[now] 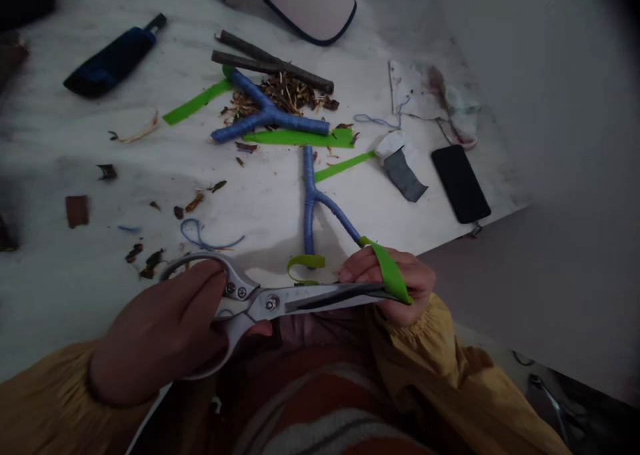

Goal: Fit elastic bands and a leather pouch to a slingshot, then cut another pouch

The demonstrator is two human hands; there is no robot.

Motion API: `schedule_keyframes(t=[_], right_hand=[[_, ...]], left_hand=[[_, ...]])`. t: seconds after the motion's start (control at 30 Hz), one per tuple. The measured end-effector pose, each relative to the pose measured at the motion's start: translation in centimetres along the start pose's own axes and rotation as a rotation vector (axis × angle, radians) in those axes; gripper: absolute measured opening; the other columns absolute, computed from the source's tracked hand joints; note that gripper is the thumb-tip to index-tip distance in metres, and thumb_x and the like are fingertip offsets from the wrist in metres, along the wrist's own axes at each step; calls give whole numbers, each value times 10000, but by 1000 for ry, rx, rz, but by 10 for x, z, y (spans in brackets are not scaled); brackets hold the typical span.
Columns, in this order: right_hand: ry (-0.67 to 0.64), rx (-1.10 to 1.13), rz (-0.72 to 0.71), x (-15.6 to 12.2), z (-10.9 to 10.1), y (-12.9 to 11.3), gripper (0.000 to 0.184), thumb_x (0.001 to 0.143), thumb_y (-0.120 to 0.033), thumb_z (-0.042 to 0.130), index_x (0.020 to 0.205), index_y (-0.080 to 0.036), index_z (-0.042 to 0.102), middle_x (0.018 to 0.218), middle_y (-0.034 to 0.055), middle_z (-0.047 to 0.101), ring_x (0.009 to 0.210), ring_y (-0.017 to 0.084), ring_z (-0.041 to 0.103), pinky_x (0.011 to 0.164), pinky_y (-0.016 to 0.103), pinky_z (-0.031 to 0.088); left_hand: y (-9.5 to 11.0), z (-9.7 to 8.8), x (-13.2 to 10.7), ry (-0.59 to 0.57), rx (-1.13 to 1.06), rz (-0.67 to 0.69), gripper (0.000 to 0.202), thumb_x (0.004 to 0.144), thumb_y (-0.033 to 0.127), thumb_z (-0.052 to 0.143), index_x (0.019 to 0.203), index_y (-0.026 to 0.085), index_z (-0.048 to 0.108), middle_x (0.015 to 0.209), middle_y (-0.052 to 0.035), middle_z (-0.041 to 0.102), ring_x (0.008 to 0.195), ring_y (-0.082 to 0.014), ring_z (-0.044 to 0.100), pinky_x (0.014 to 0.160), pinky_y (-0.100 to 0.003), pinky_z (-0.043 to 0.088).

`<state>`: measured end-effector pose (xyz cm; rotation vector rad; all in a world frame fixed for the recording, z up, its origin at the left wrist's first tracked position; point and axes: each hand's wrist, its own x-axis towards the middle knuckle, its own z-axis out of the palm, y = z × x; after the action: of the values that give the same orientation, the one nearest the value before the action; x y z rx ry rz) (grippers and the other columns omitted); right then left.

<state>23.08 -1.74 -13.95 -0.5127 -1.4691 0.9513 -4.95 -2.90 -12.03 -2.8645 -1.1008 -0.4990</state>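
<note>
My left hand (155, 328) is closed round the handles of large metal scissors (273, 301). Their blades point right and reach a green elastic strip (393, 275) beside my right hand. A forked stick wrapped in blue thread (309, 195) stretches up from there; the green strip joins the tip of its right prong. My right hand (420, 278) is closed at that tip, its fingers partly behind the strip and blades. Another green piece (306, 261) curls at the stick's left prong. Whether the blades have the strip between them, I cannot tell.
A second blue-wrapped fork (270, 113) lies beyond, near bark shavings (287, 95), bare sticks (270, 61) and a green strip (300, 138). A dark-handled tool (113, 61) is at left, a cap (315, 8) at the back, and a phone (460, 183) near the table's right edge.
</note>
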Motion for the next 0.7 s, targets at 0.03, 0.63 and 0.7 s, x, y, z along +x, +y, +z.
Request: schedule_keyframes(t=[0.03,0.63,0.7], right_hand=[[4,8,-1,-1,0,0,198,822,-170,628,993,-125,718,769,114,736,727,202,718,641,315,615],[-226,11,-151,9,-15,8,315,877,-198,514,1143,-131,667,856,117,763,815,220,742,705,329,636],[-254,5,-148,9,-16,8,313,891,-226,490,1133,-137,668,853,113,764,816,215,744,715,321,635]], left_hand=[[1,0,1,9,52,46,289,739,69,388,999,123,503,944,-169,551,749,-271,545,532,-380,548],[-4,-1,-15,-44,43,31,832,753,112,366,1511,102,21,980,-204,656,744,-337,647,535,-430,552],[-4,-1,-15,-37,48,39,834,751,103,356,1511,108,11,965,-197,655,732,-328,649,531,-424,561]])
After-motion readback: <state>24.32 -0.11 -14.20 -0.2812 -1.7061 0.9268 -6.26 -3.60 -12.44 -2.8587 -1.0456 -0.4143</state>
